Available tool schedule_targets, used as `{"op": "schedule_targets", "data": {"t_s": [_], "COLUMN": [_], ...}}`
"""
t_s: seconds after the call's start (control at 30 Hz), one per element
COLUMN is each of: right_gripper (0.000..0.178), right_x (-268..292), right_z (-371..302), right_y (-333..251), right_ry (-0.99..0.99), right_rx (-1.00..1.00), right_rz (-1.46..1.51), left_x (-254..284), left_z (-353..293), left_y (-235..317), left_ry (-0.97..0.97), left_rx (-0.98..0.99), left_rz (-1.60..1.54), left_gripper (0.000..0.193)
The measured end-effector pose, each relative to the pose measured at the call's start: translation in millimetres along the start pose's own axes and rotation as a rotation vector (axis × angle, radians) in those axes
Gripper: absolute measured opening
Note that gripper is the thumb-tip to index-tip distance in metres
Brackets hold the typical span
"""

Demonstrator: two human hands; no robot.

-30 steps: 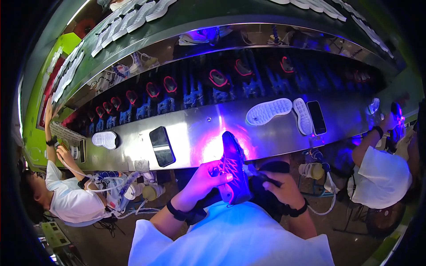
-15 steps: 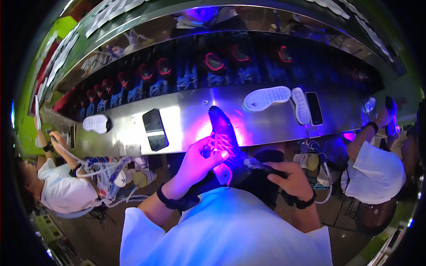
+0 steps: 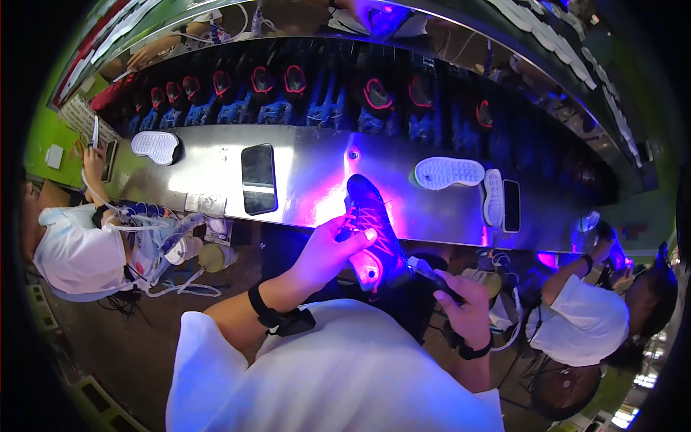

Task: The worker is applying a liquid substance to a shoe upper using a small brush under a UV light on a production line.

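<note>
A dark shoe upper (image 3: 376,216) with laces, lit pink and purple, is held toe away from me at the table's near edge. My left hand (image 3: 324,253) grips it by the lacing, its thumb pressed on the laces. In my right hand (image 3: 466,306) is a small brush (image 3: 435,279) with a dark handle. Its bristle end meets or nearly meets the upper's right side near the heel; whether they touch I cannot tell.
On the metal table (image 3: 302,209) lie a phone (image 3: 259,180), a white sole (image 3: 155,147) at left, and two soles (image 3: 450,174) beside another phone (image 3: 512,207) at right. Behind runs a dark rack (image 3: 327,101) with several red-rimmed shoes. Co-workers sit left (image 3: 83,248) and right (image 3: 586,313).
My view has shifted, so the table sits differently in it. The upper stays in my left hand and the brush in my right, still beside the upper's right side. The rack's shoes appear farther right.
</note>
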State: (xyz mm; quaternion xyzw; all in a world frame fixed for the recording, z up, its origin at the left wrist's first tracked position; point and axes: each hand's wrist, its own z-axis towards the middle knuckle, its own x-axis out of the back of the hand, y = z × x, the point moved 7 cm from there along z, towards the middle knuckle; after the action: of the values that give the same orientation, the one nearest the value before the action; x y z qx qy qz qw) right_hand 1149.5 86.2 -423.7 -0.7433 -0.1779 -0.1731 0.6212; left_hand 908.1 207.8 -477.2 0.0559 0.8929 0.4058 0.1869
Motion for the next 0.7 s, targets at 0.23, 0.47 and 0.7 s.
{"op": "schedule_targets", "data": {"t_s": [0.23,0.47,0.7], "right_gripper": [0.043,0.041,0.041], "right_x": [14.0,22.2,27.1], "right_z": [8.1,27.7,30.7], "right_y": [-9.7,-24.6,-27.3], "right_ry": [0.089,0.127,0.095], "right_rx": [0.025,0.079,0.047], "right_rz": [-0.094,-0.103,-0.160], "left_x": [1.2,3.7,-10.3], "left_z": [7.2,14.6,9.9], "left_y": [0.3,6.0,-8.2], "left_ry": [-0.018,0.034,-0.119], "left_rx": [-0.012,-0.025,0.191], "left_rz": [-0.128,0.022,-0.293], "left_gripper": [0.040,0.046,0.049]}}
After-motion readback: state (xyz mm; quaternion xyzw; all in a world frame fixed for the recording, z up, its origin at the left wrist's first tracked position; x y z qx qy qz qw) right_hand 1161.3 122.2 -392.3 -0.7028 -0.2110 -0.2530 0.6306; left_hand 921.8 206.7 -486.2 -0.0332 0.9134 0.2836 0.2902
